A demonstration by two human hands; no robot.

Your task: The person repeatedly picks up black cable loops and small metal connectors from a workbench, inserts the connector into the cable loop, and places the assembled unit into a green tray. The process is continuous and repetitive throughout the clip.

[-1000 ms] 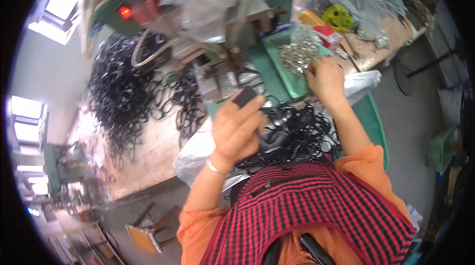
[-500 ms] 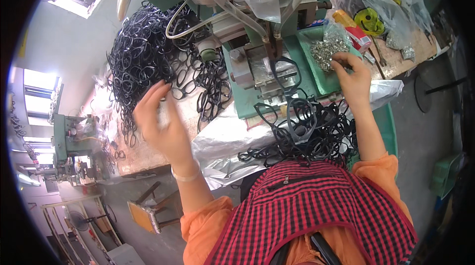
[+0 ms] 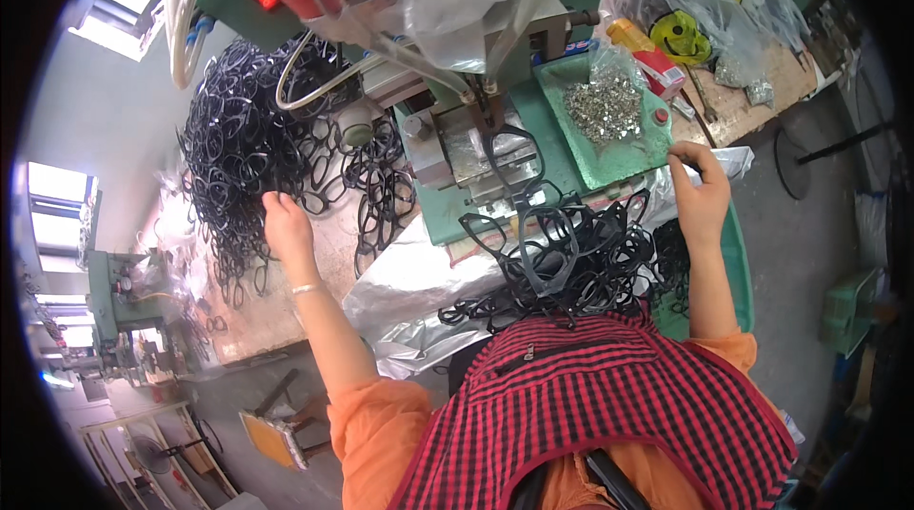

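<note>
The left hand [image 3: 284,222] reaches into the big heap of black frames [image 3: 238,143] on the bench, fingers curled among them; whether it grips one I cannot tell. The right hand [image 3: 700,196] is pinched shut near the green tray [image 3: 609,162] of metal bits [image 3: 602,105], beside a second pile of frames [image 3: 571,258] below the press [image 3: 476,143].

You are wearing an orange top with short sleeves that are ending above the elbows, leaving both forearms bare; over it you are wearing a red-and-black checked apron [image 3: 609,405] with a zipped pocket running across the chest; a dark strap is showing at the lower edge of the view; a thin pale bangle [image 3: 306,288] is circling the wrist of your left hand [image 3: 286,224]; your right hand [image 3: 700,196] is wearing nothing.
</note>
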